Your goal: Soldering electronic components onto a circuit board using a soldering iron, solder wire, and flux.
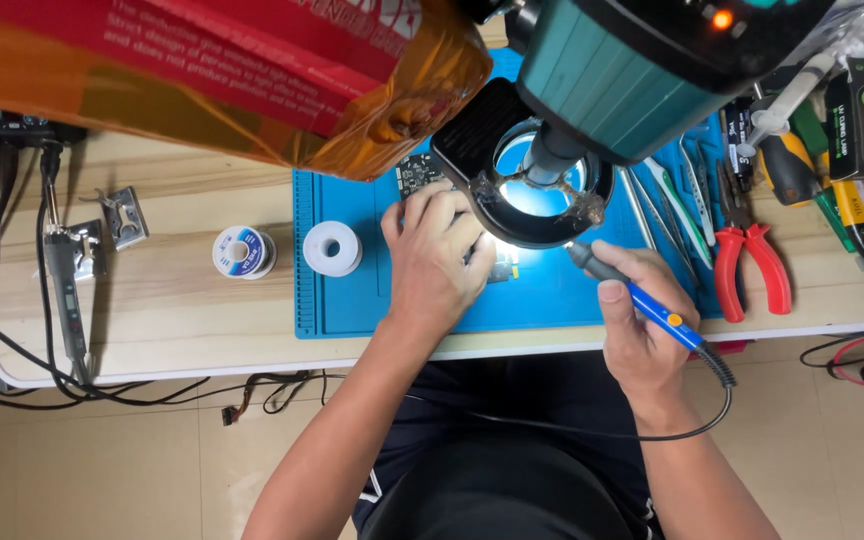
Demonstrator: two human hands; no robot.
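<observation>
My left hand (pixel 435 258) lies fingers down on a dark circuit board (pixel 418 173) that rests on the blue work mat (pixel 347 300), pressing it under the microscope's ring light (pixel 542 195). My right hand (pixel 635 320) grips a blue soldering iron (pixel 652 305) like a pen, its tip pointing up-left toward the lit spot under the ring light. The iron's black cable (pixel 592 430) loops down across my lap. Most of the board is hidden by my left hand and the lens.
A teal microscope head (pixel 632 70) hangs over the mat. Two solder spools (pixel 243 251) (pixel 332 247) sit left of my hand. Red-handled pliers (pixel 747 265), tweezers and screwdrivers lie right. An orange-wrapped red box (pixel 202 70) fills the upper left. Another soldering iron (pixel 62 290) and cables lie far left.
</observation>
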